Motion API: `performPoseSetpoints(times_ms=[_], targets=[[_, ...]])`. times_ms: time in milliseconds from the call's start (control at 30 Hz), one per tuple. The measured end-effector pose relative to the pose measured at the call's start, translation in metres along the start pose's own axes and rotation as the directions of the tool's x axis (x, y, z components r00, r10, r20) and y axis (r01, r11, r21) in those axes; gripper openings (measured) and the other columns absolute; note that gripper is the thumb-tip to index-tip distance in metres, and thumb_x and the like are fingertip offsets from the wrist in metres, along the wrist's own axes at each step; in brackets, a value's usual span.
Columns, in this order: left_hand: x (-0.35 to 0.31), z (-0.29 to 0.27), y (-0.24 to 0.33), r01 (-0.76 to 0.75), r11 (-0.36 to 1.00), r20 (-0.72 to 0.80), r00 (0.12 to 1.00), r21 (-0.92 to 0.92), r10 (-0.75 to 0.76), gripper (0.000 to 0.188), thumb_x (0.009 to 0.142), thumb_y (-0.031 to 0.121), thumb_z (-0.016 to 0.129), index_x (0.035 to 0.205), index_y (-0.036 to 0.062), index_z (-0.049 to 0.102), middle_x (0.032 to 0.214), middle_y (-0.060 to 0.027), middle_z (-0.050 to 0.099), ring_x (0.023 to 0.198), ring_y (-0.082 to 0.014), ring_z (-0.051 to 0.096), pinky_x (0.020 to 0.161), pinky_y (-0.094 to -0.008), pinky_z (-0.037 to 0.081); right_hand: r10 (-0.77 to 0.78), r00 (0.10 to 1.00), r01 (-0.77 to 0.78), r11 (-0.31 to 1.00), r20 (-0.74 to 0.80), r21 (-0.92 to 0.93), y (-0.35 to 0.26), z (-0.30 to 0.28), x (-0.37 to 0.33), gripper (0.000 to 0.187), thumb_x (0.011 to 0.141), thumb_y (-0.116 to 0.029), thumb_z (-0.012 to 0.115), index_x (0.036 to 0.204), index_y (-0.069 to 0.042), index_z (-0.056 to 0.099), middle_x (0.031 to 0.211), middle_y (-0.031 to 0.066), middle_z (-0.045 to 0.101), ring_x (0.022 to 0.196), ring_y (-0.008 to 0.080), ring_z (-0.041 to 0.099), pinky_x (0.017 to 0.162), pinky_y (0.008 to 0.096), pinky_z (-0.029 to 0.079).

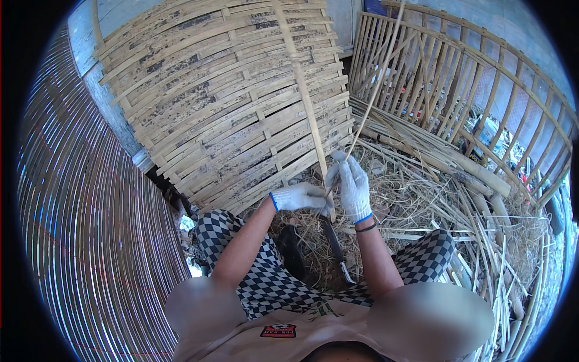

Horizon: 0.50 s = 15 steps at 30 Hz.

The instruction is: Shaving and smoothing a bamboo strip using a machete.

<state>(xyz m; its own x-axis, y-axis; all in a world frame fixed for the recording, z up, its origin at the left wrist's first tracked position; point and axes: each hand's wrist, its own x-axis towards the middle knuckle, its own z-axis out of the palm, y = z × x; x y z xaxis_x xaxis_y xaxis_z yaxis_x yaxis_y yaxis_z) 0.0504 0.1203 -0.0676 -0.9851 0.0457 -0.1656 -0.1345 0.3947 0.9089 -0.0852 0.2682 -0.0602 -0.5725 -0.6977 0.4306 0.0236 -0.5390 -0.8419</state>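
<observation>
A long thin bamboo strip [375,90] rises from my hands toward the top of the head view. My right hand [354,190], in a white knit glove with a blue cuff, pinches it near its lower part. My left hand [298,197], gloved the same way, has its fingers curled around the strip's lower end, just left of the right hand; the fingertips are partly hidden. Below the hands a dark-bladed knife [333,244] lies between my legs. A woven bamboo panel [223,90] leans in front of me, with a long lath [301,90] across it.
A slatted bamboo frame [458,78] stands at the far right. Bamboo poles [446,158] and loose strips [482,247] lie on the right. Shavings [398,187] cover the ground ahead. A curved slatted surface [102,211] fills the left side.
</observation>
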Motion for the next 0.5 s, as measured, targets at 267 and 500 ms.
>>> performPoseSetpoints(times_ms=[267, 500], targets=[[0.004, 0.049, -0.012, 0.163, 0.96, 0.266, 0.959, -0.228, -0.1, 0.022, 0.102, 0.017, 0.06, 0.108, -0.001, 0.07, 0.103, -0.0089, 0.074, 0.094, -0.0184, 0.072, 0.088, -0.0323, 0.058, 0.232, 0.964, -0.265, 0.891, 0.131, 0.368, 0.025, -0.011, 0.0, 0.033, 0.108, -0.025, 0.05, 0.129, -0.001, 0.058, 0.072, 0.0009, 0.058, 0.061, 0.0117, 0.058, 0.054, 0.0249, 0.047], [0.012, 0.058, -0.002, 0.173, 0.962, 0.274, 0.955, -0.213, -0.111, 0.024, 0.102, 0.02, 0.06, 0.109, -0.0015, 0.068, 0.103, -0.0109, 0.073, 0.093, -0.0193, 0.072, 0.086, -0.035, 0.058, 0.22, 0.965, -0.258, 0.892, 0.143, 0.371, 0.037, -0.008, -0.003, 0.033, 0.107, -0.026, 0.051, 0.132, -0.004, 0.056, 0.075, 0.0021, 0.06, 0.061, 0.0135, 0.059, 0.055, 0.0262, 0.05]])
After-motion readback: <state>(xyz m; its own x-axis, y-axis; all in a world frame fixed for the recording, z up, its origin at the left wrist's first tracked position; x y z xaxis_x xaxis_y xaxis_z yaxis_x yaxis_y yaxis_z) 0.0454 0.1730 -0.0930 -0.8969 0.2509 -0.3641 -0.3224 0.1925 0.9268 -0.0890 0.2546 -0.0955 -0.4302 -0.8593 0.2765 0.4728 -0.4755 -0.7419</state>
